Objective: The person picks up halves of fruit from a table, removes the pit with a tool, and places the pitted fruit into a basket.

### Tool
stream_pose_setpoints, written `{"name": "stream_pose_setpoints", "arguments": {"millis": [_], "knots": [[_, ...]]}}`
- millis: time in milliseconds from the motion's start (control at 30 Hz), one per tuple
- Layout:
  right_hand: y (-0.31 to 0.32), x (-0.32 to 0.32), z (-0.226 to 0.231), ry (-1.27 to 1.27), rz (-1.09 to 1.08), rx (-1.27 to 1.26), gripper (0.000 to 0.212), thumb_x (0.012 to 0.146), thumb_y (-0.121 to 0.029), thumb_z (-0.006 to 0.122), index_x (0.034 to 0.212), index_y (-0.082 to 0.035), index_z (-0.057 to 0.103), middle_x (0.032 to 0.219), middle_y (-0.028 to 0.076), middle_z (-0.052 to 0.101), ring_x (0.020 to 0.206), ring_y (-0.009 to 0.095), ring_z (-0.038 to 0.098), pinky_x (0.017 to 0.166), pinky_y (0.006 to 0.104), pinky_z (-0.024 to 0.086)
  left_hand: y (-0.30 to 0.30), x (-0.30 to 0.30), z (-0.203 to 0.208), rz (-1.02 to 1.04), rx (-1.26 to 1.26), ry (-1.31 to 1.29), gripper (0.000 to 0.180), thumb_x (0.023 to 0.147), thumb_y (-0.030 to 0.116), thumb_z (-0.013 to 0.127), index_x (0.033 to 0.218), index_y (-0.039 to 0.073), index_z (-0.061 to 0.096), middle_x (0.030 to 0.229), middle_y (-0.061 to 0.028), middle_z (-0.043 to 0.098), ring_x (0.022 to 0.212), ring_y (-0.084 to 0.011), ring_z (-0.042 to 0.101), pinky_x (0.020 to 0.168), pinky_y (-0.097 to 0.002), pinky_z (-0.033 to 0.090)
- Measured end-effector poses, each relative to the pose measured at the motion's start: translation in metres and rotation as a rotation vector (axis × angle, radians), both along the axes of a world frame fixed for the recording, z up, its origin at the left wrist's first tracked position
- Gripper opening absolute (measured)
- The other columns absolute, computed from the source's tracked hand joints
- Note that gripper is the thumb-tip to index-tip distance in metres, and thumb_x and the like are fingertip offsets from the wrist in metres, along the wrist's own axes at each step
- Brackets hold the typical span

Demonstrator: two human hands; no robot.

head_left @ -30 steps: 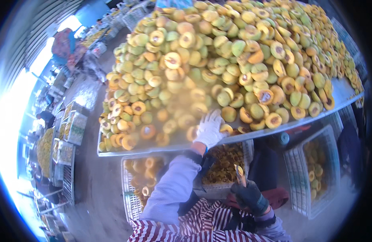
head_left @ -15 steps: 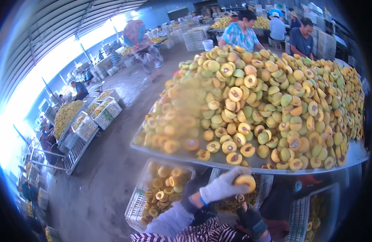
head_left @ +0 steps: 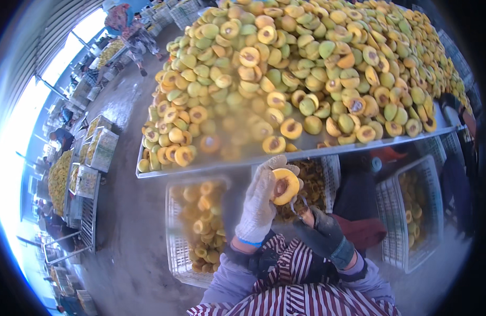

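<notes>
Halved fruit (head_left: 285,187), newly off worktop (head_left: 441,121), pinched by left hand (head_left: 256,203), centre exposed to tool (head_left: 307,216) gripped by right hand (head_left: 327,235).

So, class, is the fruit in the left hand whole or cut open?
Cut open: the fruit shows a flat yellow face with a brown centre.

Left glove (head_left: 256,205): white, blue-edged. Right glove (head_left: 324,234): dark grey, green-cuffed. Held half (head_left: 292,180): yellow-orange, brown centre. Heap (head_left: 348,68): yellow, green, orange. Table (head_left: 440,121): silver-grey. Crates (head_left: 178,253) below its front edge: white. Garment (head_left: 316,303): maroon-and-white stripes. Sleeves (head_left: 228,282): lavender.
</notes>
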State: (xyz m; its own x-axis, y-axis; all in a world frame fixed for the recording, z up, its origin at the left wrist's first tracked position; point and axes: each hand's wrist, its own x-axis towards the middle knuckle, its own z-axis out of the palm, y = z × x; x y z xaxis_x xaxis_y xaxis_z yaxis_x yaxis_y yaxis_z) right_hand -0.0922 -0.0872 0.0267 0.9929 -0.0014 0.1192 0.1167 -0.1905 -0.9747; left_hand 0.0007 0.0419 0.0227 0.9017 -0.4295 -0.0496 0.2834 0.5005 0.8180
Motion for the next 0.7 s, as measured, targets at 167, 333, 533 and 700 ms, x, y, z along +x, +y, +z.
{"name": "stream_pose_setpoints", "arguments": {"millis": [167, 333, 533, 700], "knots": [[0.000, -0.003, -0.004, -0.143, -0.034, -0.166, 0.014, 0.083, -0.005, 0.058, 0.095, 0.000, 0.053, 0.074, 0.008, 0.057, 0.064, 0.017, 0.058, 0.058, 0.0296, 0.044, -0.001, -0.013, 0.005, -0.007, 0.123, -0.074, 0.053, 0.094, 0.043, 0.042, 0.121, -0.003, 0.044, 0.109, -0.0155, 0.057, 0.095, -0.0212, 0.059, 0.084, -0.0321, 0.047], [0.002, -0.010, -0.005, -0.015, -0.056, -0.030, 0.016, 0.084, -0.006, 0.056, 0.099, 0.000, 0.053, 0.074, 0.007, 0.057, 0.065, 0.014, 0.057, 0.059, 0.0286, 0.045, -0.008, -0.026, -0.002, -0.001, 0.150, -0.132, 0.055, 0.094, 0.044, 0.040, 0.122, -0.004, 0.043, 0.110, -0.0160, 0.057, 0.096, -0.0226, 0.058, 0.086, -0.0340, 0.046], [0.000, -0.018, -0.040, 0.068, -0.010, 0.075, 0.015, 0.087, -0.007, 0.054, 0.100, 0.000, 0.054, 0.074, 0.002, 0.057, 0.063, 0.010, 0.055, 0.057, 0.0256, 0.044, -0.021, -0.040, 0.007, 0.083, 0.095, -0.089, 0.046, 0.096, 0.035, 0.041, 0.119, -0.004, 0.047, 0.110, -0.0156, 0.057, 0.092, -0.0217, 0.058, 0.082, -0.0302, 0.047], [-0.002, -0.014, -0.022, 0.352, 0.044, 0.379, 0.012, 0.086, -0.008, 0.057, 0.075, -0.006, 0.053, 0.059, -0.001, 0.051, 0.050, 0.009, 0.051, 0.043, 0.0290, 0.039, -0.020, -0.034, 0.007, 0.071, 0.247, -0.284, 0.026, 0.092, 0.013, 0.046, 0.110, -0.004, 0.055, 0.103, -0.0132, 0.060, 0.090, -0.0197, 0.058, 0.079, -0.0277, 0.046]]}}
